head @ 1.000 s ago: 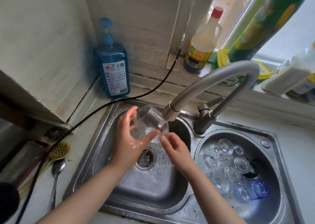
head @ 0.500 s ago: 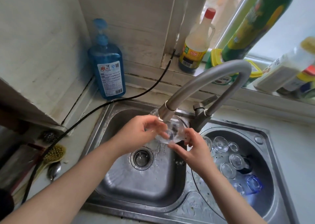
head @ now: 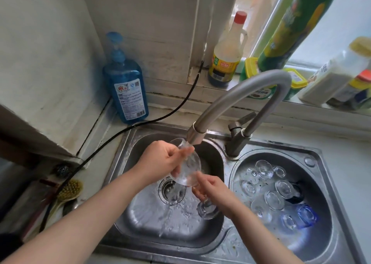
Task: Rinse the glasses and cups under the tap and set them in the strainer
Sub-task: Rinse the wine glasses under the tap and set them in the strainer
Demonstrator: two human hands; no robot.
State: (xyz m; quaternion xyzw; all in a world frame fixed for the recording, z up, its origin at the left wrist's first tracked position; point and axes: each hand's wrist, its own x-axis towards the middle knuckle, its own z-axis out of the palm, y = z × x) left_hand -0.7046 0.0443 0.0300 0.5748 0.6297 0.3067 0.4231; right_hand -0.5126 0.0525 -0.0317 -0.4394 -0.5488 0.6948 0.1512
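A clear glass point(head: 187, 168) is tilted under the spout of the grey tap point(head: 236, 101), and water runs over it into the left sink basin point(head: 144, 223). My left hand point(head: 160, 161) grips the glass's upper part from the left. My right hand point(head: 210, 189) has its fingers curled against the glass's lower rim. Another clear glass point(head: 207, 210) lies in the basin just under my right hand. The round strainer basin point(head: 313, 243) on the right holds several upturned clear glasses point(head: 274, 200) and a blue one point(head: 306, 215).
A blue soap bottle point(head: 127, 91) stands at the back left, with a black cable point(head: 170, 111) running past it. Bottles and jars line the window sill point(head: 226, 58). A brush point(head: 69, 191) and a spoon lie on the counter at left.
The glass has turned over in my hands and dropped lower under the spout. My left hand now wraps over its top, and my right hand has slid to its lower rim.
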